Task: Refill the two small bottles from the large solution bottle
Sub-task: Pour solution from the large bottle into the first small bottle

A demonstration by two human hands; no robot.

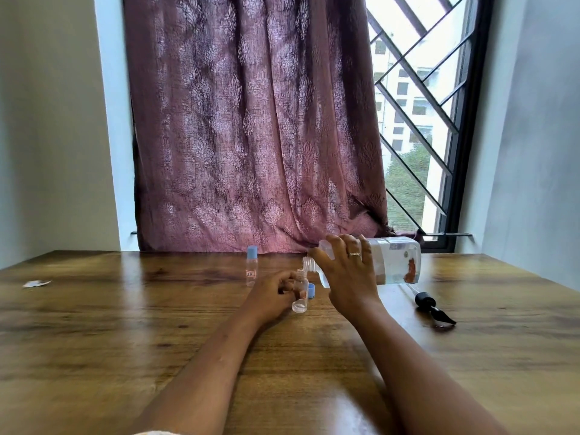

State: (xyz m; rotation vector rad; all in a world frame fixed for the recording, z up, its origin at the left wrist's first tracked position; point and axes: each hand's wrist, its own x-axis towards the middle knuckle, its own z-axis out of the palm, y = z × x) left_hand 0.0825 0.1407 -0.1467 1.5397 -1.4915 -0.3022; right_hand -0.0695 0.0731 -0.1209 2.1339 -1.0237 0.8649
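My right hand [346, 271] grips the large clear solution bottle [394, 260], tipped on its side with its threaded neck pointing left, right over the mouth of an uncapped small clear bottle [299, 293]. My left hand [276, 293] holds that small bottle upright on the wooden table [125, 324]; a little liquid shows at its bottom. Its blue cap [311, 291] lies just behind it. A second small bottle [251, 270] with a blue cap and a small label stands upright further left, untouched.
A black pump head with its tube [431, 306] lies on the table to the right. A small white scrap [36, 283] lies at the far left. A purple curtain [251, 120] and a barred window [417, 120] stand behind the table's far edge.
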